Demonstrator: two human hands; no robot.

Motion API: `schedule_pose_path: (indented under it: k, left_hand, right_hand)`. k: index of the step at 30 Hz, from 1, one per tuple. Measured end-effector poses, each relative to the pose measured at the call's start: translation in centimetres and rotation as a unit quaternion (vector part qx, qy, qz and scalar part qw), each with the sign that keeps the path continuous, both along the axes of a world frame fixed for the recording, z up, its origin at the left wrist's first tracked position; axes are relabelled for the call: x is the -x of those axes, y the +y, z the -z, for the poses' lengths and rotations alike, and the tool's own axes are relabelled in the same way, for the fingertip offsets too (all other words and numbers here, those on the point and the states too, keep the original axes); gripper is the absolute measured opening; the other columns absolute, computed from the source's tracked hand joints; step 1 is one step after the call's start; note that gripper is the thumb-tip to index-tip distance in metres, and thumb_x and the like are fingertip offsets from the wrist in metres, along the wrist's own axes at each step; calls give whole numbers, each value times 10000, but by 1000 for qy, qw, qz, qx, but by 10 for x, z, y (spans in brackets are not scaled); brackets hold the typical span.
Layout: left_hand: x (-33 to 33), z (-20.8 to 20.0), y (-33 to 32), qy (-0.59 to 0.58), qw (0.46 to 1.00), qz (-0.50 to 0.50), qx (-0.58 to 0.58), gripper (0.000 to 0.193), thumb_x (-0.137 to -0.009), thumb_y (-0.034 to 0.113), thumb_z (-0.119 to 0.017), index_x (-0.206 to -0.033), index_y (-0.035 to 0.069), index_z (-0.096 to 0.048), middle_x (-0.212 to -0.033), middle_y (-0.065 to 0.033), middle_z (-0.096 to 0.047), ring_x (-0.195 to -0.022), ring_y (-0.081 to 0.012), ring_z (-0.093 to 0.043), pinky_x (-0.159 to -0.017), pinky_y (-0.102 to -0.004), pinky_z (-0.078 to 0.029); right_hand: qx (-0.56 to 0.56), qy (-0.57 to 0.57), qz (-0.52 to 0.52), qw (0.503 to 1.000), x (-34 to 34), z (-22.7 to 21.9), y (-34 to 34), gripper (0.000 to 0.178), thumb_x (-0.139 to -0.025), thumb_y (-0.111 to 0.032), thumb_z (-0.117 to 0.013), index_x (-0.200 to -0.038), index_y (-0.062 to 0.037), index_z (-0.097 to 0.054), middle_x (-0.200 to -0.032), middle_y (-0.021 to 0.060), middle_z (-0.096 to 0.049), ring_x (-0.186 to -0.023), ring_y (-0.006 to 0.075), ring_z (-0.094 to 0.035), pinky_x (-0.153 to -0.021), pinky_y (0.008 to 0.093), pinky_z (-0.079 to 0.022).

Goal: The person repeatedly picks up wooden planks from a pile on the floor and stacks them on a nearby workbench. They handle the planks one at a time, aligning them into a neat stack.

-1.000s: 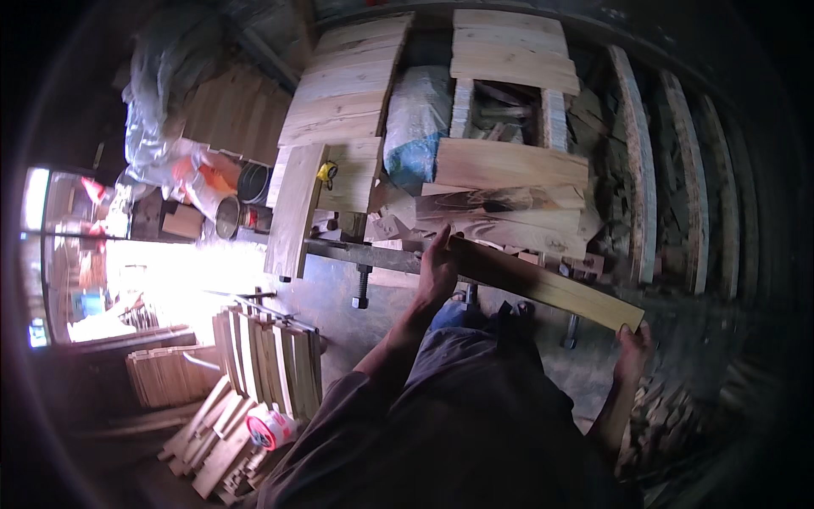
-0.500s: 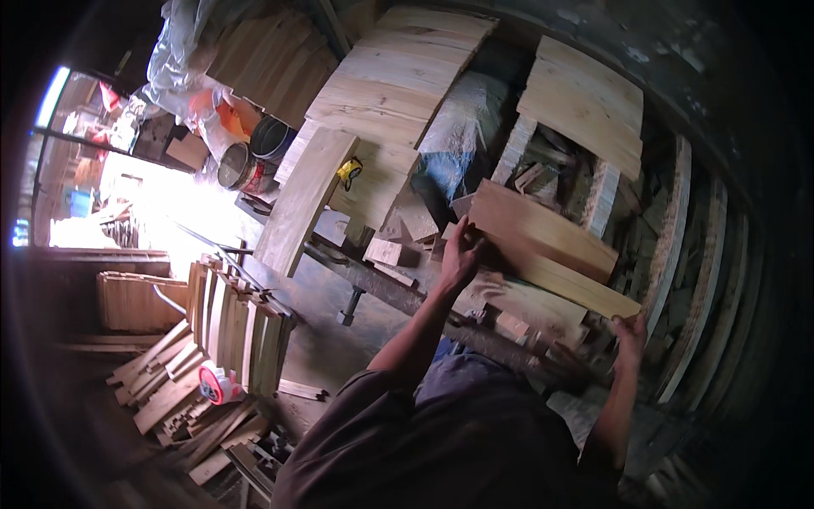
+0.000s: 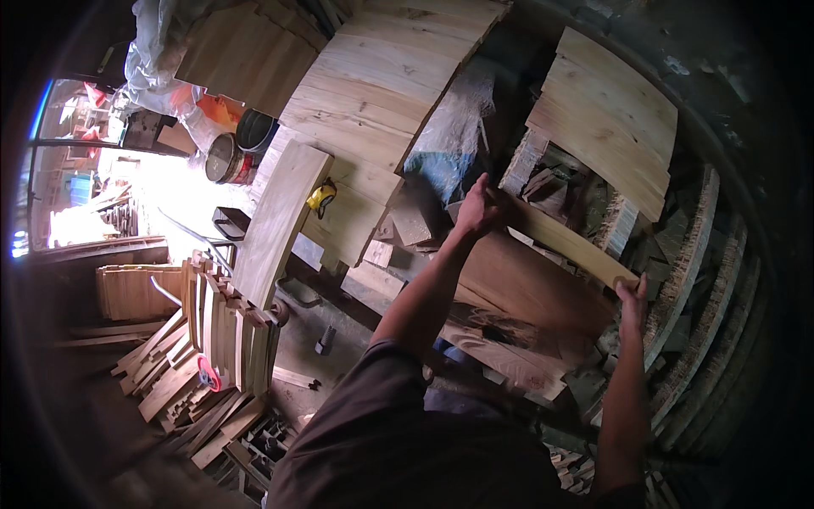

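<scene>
My left hand (image 3: 481, 206) is closed on the far-left end of a narrow pale wooden board (image 3: 572, 243). At the board's other end, my right hand (image 3: 632, 304) grips it with the thumb near the top edge. The board slants from upper left to lower right between my hands. On its near side is a wider reddish-brown board (image 3: 530, 284); whether the two touch is hard to tell. Nearer to me, under that, rests a rough plank with a dark patch (image 3: 509, 352).
A wide panel of joined planks (image 3: 373, 85) lies left of my hands, with a loose plank (image 3: 280, 220) and a yellow tape measure (image 3: 321, 198) on it. Another panel (image 3: 606, 119) sits far right. Stacked wood strips (image 3: 225, 327) stand at left, buckets (image 3: 227, 159) beyond.
Both hands have moved the narrow board away from my body. The reddish-brown surface, earlier beyond the pale strip, now shows on its near side. The view has shifted slightly.
</scene>
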State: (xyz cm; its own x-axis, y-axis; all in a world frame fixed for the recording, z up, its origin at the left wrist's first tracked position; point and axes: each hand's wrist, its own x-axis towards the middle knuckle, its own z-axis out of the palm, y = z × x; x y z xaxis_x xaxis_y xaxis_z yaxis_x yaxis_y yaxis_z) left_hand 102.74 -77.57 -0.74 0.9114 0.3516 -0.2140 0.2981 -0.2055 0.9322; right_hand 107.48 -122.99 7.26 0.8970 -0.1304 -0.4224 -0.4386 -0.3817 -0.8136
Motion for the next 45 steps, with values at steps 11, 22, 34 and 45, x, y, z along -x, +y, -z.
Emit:
schedule_pose_path:
  k: [11,22,34,45]
  left_hand:
    - [28,-34,6,170,983,9,-76,674,-822,180,-730,-1453,132,-500,-1096,-159,-728,-980,-319,-713,-862,-398,-551]
    - [39,-56,-8,183,980,-81,6,614,-958,313,-651,-1429,-46,-493,-1048,-171,-746,-969,-140,-675,-866,-307,-521]
    - [45,-44,-20,137,985,-46,-95,468,-936,244,-610,-1345,19,-577,-1021,-262,-695,-946,-412,-700,-790,-446,-551]
    - [118,-31,22,117,974,-7,195,715,-992,98,-582,-1574,-30,-187,-1529,-200,-454,-1301,-226,-523,-1105,-326,-384]
  right_hand:
    - [77,73,-136,985,11,25,-10,608,-932,-254,-670,-1455,-59,-429,-1368,197,-510,-1203,301,-529,-1017,405,-443]
    - [9,-27,26,999,25,24,16,685,-954,-358,-648,-1531,-123,-365,-1369,183,-531,-1210,289,-523,-1038,407,-419]
    - [-41,96,106,989,56,86,-38,597,-983,-407,-627,-1416,-10,-518,-1404,98,-553,-1248,228,-529,-1070,350,-395]
    - [-11,95,32,995,56,39,-16,949,-912,-556,-658,-1561,11,-259,-1501,191,-459,-1377,294,-436,-1130,384,-321]
